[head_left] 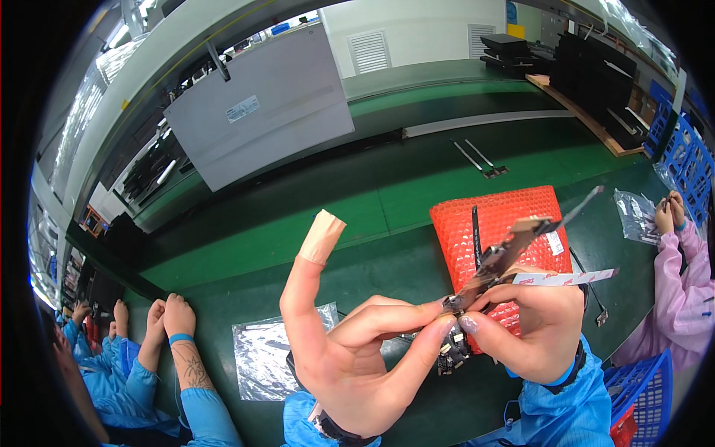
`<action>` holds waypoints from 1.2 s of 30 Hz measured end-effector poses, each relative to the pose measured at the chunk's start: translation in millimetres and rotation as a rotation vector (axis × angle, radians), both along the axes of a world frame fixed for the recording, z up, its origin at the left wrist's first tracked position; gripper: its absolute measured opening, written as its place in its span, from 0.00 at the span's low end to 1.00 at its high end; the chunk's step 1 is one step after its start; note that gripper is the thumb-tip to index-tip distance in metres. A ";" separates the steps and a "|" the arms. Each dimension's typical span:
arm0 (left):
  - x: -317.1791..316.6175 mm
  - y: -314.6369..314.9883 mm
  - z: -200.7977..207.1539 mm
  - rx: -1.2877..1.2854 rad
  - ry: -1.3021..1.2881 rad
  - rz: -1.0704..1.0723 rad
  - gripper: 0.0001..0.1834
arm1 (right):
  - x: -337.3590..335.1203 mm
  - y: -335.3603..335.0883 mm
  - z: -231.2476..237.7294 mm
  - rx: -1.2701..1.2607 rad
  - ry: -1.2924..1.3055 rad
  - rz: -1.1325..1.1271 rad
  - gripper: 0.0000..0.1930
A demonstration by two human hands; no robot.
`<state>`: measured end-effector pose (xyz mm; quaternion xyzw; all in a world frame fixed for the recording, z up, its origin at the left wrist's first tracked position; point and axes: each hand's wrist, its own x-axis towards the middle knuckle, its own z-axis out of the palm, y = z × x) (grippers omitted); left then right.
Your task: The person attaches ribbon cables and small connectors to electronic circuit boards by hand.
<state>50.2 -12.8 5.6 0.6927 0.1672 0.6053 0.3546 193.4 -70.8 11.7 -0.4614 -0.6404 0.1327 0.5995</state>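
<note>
- While left hand point(365, 361) and right hand point(540, 328) pinch it, fingertips closed, the dark electronic strip point(500, 261) rises from between them;
- its long axis slants, far end pointing up-right;
- red bubble wrap point(506, 205) lies beyond, on the counter point(387, 253).

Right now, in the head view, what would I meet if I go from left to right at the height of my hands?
Co-worker's blue wristband, silvery plastic bag, your left hand, your right hand, pink sleeve.

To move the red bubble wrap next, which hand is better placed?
Probably the right hand: it appears over the red bubble wrap, while the left hand is mostly left of it. Both hold electronics.
</note>
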 end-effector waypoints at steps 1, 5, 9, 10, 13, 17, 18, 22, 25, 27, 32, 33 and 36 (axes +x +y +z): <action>0.0 0.3 -0.7 0.000 -0.001 -0.001 0.47 | 0.3 0.3 -0.2 0.000 -0.001 -0.001 0.06; 1.0 -2.5 2.1 -0.022 -0.014 0.014 0.47 | -2.2 -1.1 3.4 -0.003 -0.033 -0.028 0.06; 0.6 -3.6 2.9 -0.043 0.000 0.024 0.47 | -2.7 -3.0 5.2 -0.035 -0.063 -0.062 0.05; 0.8 -3.5 2.3 -0.045 0.000 0.021 0.47 | -2.2 -2.8 4.6 -0.036 -0.064 -0.065 0.05; 0.8 -3.1 1.3 -0.032 0.023 0.021 0.47 | -0.9 -1.4 3.8 -0.016 -0.029 -0.053 0.06; 0.5 -0.9 -0.7 0.045 0.027 0.015 0.47 | 0.9 -0.4 4.7 0.014 -0.084 -0.047 0.05; 0.6 -0.7 -0.8 0.062 0.021 0.002 0.47 | 0.9 -0.2 4.2 0.013 -0.073 -0.039 0.05; 0.9 -3.2 -0.3 -0.015 -0.031 0.014 0.48 | -0.3 3.2 3.3 0.036 -0.056 -0.019 0.06; 0.2 -2.2 -1.0 -0.072 -0.010 -0.034 0.49 | 1.5 2.4 2.6 0.029 -0.056 -0.037 0.06; -0.7 3.3 -8.5 0.050 0.015 -0.048 0.50 | 3.8 1.9 4.4 0.021 -0.076 -0.020 0.07; 4.3 -6.4 3.1 -0.143 -0.059 -0.046 0.49 | 6.1 5.4 0.7 0.050 -0.069 0.018 0.06; 4.4 -8.5 7.5 -0.253 -0.116 -0.067 0.49 | 4.8 5.6 1.5 0.058 -0.073 0.016 0.06; 8.2 -9.2 13.2 -0.363 -0.143 -0.066 0.48 | 5.0 3.2 2.5 0.007 -0.093 -0.023 0.05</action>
